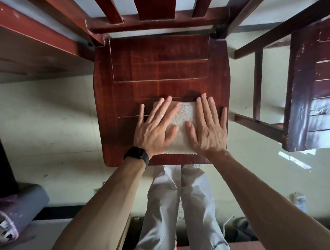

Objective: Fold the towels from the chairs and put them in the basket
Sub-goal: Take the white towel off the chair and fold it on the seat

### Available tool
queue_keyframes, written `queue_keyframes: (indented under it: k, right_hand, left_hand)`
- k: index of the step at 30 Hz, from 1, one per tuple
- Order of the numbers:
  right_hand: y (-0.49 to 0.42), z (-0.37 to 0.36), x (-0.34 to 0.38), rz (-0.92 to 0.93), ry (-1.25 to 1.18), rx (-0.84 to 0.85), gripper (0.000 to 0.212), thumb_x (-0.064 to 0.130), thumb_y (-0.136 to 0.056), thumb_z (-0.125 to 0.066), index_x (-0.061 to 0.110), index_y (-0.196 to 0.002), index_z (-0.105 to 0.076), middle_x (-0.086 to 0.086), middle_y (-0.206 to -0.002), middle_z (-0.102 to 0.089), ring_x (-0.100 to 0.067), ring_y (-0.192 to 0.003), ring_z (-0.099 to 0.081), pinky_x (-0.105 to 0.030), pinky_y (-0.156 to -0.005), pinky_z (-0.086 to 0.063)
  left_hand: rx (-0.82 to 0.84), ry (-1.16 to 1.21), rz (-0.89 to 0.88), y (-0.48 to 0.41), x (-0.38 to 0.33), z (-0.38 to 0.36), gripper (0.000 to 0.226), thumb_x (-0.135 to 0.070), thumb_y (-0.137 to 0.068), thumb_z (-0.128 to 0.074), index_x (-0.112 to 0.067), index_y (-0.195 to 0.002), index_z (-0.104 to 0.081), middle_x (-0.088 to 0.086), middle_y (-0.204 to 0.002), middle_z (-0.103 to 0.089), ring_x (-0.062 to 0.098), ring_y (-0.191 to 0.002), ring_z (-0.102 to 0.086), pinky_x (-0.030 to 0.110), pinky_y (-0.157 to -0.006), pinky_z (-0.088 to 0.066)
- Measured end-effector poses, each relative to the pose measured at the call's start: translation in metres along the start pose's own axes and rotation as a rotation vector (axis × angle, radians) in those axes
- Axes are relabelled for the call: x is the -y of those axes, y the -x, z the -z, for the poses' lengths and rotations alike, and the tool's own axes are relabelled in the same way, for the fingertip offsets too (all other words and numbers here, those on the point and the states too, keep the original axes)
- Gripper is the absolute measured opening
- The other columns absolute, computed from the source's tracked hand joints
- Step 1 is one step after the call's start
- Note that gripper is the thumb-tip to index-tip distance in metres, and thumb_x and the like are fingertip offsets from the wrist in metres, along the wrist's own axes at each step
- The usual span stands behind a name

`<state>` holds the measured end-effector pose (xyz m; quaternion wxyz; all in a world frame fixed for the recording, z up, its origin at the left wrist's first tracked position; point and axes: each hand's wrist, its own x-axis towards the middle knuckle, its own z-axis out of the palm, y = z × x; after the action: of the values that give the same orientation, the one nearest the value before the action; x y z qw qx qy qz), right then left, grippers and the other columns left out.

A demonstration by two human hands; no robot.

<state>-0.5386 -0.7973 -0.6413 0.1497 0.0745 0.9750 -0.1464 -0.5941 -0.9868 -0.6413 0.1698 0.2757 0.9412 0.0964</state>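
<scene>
Pale tiled floor [56,120], dim room. Red-brown wooden chair [163,68], seat toward the viewer, slatted back at top. Second dark wooden chair [313,84] at right, well apart. Basket: not identifiable in view.

Item: towel [181,123], off-white, coarse pile, already folded to a small rectangle. Lies flat on the front half of the seat, near its front edge.

Left hand [154,128]: palm down, fingers spread, resting on the towel's left portion, outer fingers over bare seat. Ring on one finger; black watch [137,154] at the wrist. Grip flat and unclosed, nothing held.

Right hand [209,126]: palm down, fingers spread, on the towel's right portion. Grip likewise flat, holding nothing.

Both forearms extended forward and down from a standing posture; light trousers [185,210] below.

Step in hand, by judgement: pressing the finished fold flat. Next move likely calls for sliding fingers under both edges, lifting the bundle without letting the layers open, then locating the basket.
</scene>
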Motion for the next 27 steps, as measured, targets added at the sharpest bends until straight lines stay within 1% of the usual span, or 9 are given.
queue_keyframes:
  k: [5,8,11,13,15,16,22,25,27]
  right_hand:
    - [0.007,0.014,0.011,-0.298,-0.042,0.044,0.091,0.067,-0.099,-0.031,0.005,-0.16,-0.006,-0.012,-0.17,-0.001,-0.024,-0.157,0.0,-0.049,-0.124,0.005]
    - [0.02,0.029,0.013,-0.429,-0.156,0.005,0.084,0.064,-0.099,-0.034,0.006,-0.159,-0.017,-0.014,-0.166,-0.017,-0.03,-0.151,-0.018,-0.05,-0.122,-0.018]
    - [0.022,0.029,0.004,-0.601,-0.475,0.105,0.067,0.053,-0.09,-0.056,0.016,-0.145,-0.044,-0.01,-0.139,-0.047,-0.03,-0.124,-0.047,-0.042,-0.103,-0.044]
    - [0.017,0.032,0.004,-0.751,-0.675,0.195,0.055,0.048,-0.081,-0.061,0.019,-0.127,-0.056,-0.006,-0.116,-0.058,-0.025,-0.103,-0.06,-0.028,-0.077,-0.055]
    - [0.003,0.035,0.007,-0.866,-0.762,0.279,0.044,0.04,-0.081,-0.065,0.019,-0.118,-0.055,-0.001,-0.1,-0.062,-0.016,-0.081,-0.063,-0.019,-0.05,-0.047]
    - [-0.003,0.035,0.005,-0.908,-0.781,0.304,0.042,0.036,-0.082,-0.068,0.02,-0.117,-0.052,0.002,-0.096,-0.06,-0.013,-0.076,-0.06,-0.021,-0.05,-0.046]
    - [-0.005,0.088,-0.005,-0.823,-1.005,0.319,0.036,0.029,-0.083,-0.079,0.016,-0.113,-0.063,0.0,-0.094,-0.066,-0.014,-0.079,-0.061,-0.022,-0.055,-0.047]
    - [0.001,0.094,-0.006,-0.813,-1.182,0.302,0.03,0.019,-0.082,-0.08,0.013,-0.107,-0.065,-0.003,-0.09,-0.066,-0.017,-0.076,-0.062,-0.023,-0.054,-0.049]
    - [0.01,0.099,-0.006,-0.806,-1.298,0.303,0.035,0.012,-0.077,-0.082,0.008,-0.109,-0.067,-0.01,-0.096,-0.069,-0.024,-0.082,-0.066,-0.029,-0.059,-0.053]
  left_hand:
    - [0.043,0.026,0.182,0.003,-0.007,0.013,0.077,-0.057,-0.096,-0.036,-0.019,-0.159,-0.013,0.002,-0.167,-0.005,0.018,-0.154,-0.003,0.055,-0.122,-0.003]
    - [0.009,0.109,0.318,0.01,-0.009,0.023,0.079,-0.058,-0.097,-0.037,-0.013,-0.158,-0.015,0.007,-0.167,-0.01,0.025,-0.153,-0.01,0.054,-0.121,-0.01]
    - [-0.113,0.301,0.48,0.017,-0.022,0.021,0.07,-0.05,-0.094,-0.054,-0.014,-0.151,-0.036,0.014,-0.149,-0.041,0.029,-0.135,-0.042,0.044,-0.11,-0.035]
    - [-0.041,0.592,0.731,0.016,-0.03,0.02,0.066,-0.045,-0.09,-0.064,-0.012,-0.144,-0.042,0.016,-0.136,-0.05,0.03,-0.123,-0.051,0.04,-0.103,-0.044]
    - [0.1,0.796,1.012,0.007,-0.034,0.021,0.063,-0.041,-0.088,-0.068,-0.011,-0.138,-0.045,0.015,-0.13,-0.053,0.029,-0.116,-0.056,0.037,-0.097,-0.048]
    - [0.129,0.851,1.108,0.003,-0.036,0.021,0.06,-0.04,-0.087,-0.07,-0.011,-0.134,-0.047,0.013,-0.126,-0.056,0.028,-0.112,-0.059,0.034,-0.091,-0.049]
    - [0.158,1.053,1.055,-0.011,-0.029,0.066,0.027,-0.033,-0.079,-0.078,-0.016,-0.098,-0.07,0.001,-0.097,-0.073,0.02,-0.091,-0.068,0.032,-0.083,-0.054]
    - [0.159,1.172,0.978,-0.004,-0.017,0.077,0.027,-0.028,-0.078,-0.081,-0.017,-0.101,-0.07,-0.004,-0.094,-0.073,0.014,-0.089,-0.068,0.025,-0.074,-0.05]
    - [0.176,1.273,0.954,0.002,-0.007,0.082,0.035,-0.027,-0.074,-0.085,-0.019,-0.104,-0.069,-0.002,-0.098,-0.076,0.015,-0.096,-0.07,0.027,-0.083,-0.051]
